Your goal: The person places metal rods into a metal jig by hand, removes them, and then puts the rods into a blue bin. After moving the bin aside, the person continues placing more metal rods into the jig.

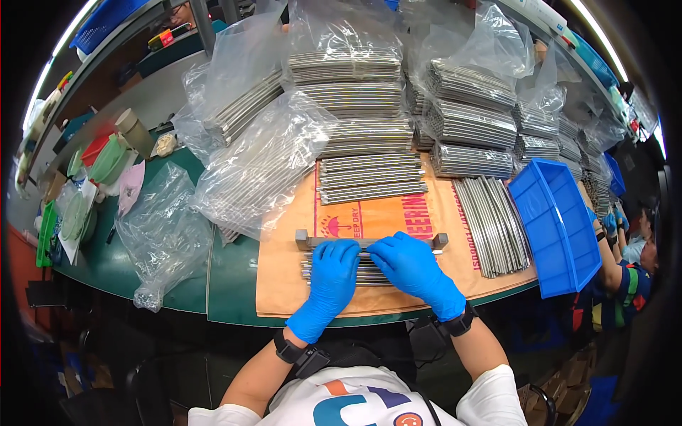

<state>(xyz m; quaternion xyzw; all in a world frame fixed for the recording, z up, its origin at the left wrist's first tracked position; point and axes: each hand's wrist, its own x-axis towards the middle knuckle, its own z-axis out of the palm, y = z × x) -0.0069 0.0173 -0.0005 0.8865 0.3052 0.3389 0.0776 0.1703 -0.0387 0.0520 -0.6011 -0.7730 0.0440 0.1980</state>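
Blue-gloved, my left hand (pixel 334 273) and my right hand (pixel 412 264) work side by side over a grey metal bar fixture (pixel 323 242) that has a square block at each end. The fingers of both are curled down and closed on a thin metal rod (pixel 364 243) lying along the fixture; the fingertips are partly hidden. Just below the fixture, a small group of metal rods (pixel 369 275) lies crosswise on brown printed paper (pixel 284 287), partly covered by my hands. Beyond the fixture lies a layer of similar rods (pixel 373 177).
Bundles of rods in clear plastic (pixel 348 96) are stacked along the back. Right of me lie loose rods (pixel 491 226) beside a blue bin (pixel 558 227). Crumpled plastic bags (pixel 167 234) rest on the green tabletop (pixel 106 266) at left. Another person (pixel 632 270) is at far right.
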